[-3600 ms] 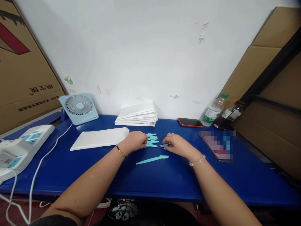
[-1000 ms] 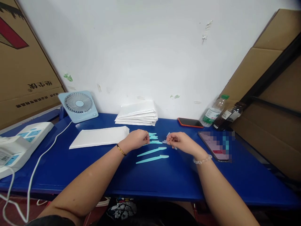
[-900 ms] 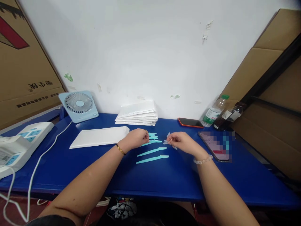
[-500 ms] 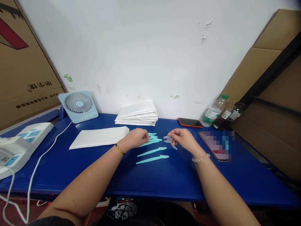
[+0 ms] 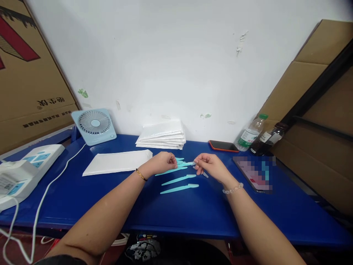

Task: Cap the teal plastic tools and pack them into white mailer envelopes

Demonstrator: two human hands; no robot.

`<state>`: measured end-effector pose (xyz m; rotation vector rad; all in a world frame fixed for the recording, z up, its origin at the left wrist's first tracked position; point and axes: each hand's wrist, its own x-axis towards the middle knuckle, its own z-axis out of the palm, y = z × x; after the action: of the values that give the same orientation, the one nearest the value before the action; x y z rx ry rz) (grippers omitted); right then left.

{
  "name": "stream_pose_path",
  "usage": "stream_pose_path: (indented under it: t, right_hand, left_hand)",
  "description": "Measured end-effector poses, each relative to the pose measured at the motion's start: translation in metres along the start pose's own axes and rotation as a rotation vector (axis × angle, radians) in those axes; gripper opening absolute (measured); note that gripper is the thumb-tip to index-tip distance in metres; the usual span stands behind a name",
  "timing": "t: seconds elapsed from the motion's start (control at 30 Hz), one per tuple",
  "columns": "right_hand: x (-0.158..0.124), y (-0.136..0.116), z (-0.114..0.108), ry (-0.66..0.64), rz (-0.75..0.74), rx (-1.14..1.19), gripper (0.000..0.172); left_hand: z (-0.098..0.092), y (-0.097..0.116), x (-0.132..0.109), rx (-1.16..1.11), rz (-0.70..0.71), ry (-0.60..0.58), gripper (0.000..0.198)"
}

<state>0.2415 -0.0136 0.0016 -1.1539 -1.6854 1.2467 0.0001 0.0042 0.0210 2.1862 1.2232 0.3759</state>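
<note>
On blue table (image 5: 176, 217) | left hand (image 5: 164, 162) pinching turquoise razor (image 5: 182, 164) | right hand (image 5: 209, 166) pinching clear cap (image 5: 190, 163), seemingly touching it

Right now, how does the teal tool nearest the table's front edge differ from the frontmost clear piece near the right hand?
The teal tool is long; the clear piece is much shorter. The tool is coloured, while the piece is pale and translucent. The tool lies apart from the right hand; the piece lies close by it. Both lie on the blue table.
</note>
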Motion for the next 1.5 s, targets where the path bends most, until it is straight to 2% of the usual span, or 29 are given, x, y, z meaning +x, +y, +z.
stream_pose_path:
  t: [0.13,0.23,0.3,0.37,0.43,0.53,0.67,0.73,0.83,0.93,1.03,1.13,1.5]
  right_hand:
    - [-0.002,-0.001,0.005,-0.118,0.033,-0.015,0.032]
    - [-0.003,0.000,-0.004,-0.137,0.062,-0.187,0.031]
    - [-0.002,0.002,-0.015,-0.017,0.048,-0.424,0.030]
    - [-0.002,0.006,-0.025,0.099,0.045,-0.667,0.026]
    - [-0.001,0.010,-0.031,0.088,0.101,-0.814,0.018]
    - [0.000,0.017,-0.029,-0.012,0.189,-0.869,0.008]
    - [0.000,0.019,-0.022,-0.051,0.141,-0.827,0.006]
    - [-0.001,0.018,-0.020,-0.034,0.092,-0.689,0.003]
    - [-0.001,0.013,-0.020,0.007,0.054,-0.390,0.017]
    - [0.000,0.008,-0.020,0.023,0.098,-0.179,0.020]
    - [0.001,0.006,-0.019,-0.022,0.134,-0.052,0.028]
    - [0.002,0.007,-0.018,-0.071,0.140,-0.078,0.033]
    - [0.001,0.009,-0.014,-0.092,0.161,-0.229,0.036]
  left_hand:
    - [0.005,0.000,0.001,-0.002,0.038,-0.061,0.023]
    - [0.010,0.000,0.001,0.044,0.038,-0.118,0.025]
    - [0.012,0.000,0.001,0.110,0.017,-0.087,0.025]
    - [0.013,-0.003,0.002,0.227,-0.011,0.004,0.022]
    - [0.014,-0.006,0.003,0.353,-0.038,0.085,0.018]
    - [0.015,-0.009,0.003,0.448,-0.064,0.087,0.014]
    - [0.017,-0.007,0.003,0.438,-0.075,0.015,0.010]
    - [0.017,-0.005,0.002,0.404,-0.069,-0.016,0.011]
    - [0.014,-0.002,0.001,0.345,-0.057,-0.037,0.013]
    - [0.011,-0.001,0.000,0.296,-0.041,-0.035,0.013]
    - [0.008,-0.001,-0.001,0.267,-0.033,-0.020,0.014]
    - [0.007,-0.002,0.000,0.252,-0.035,-0.014,0.014]
    - [0.006,-0.002,-0.001,0.213,-0.032,-0.003,0.013]
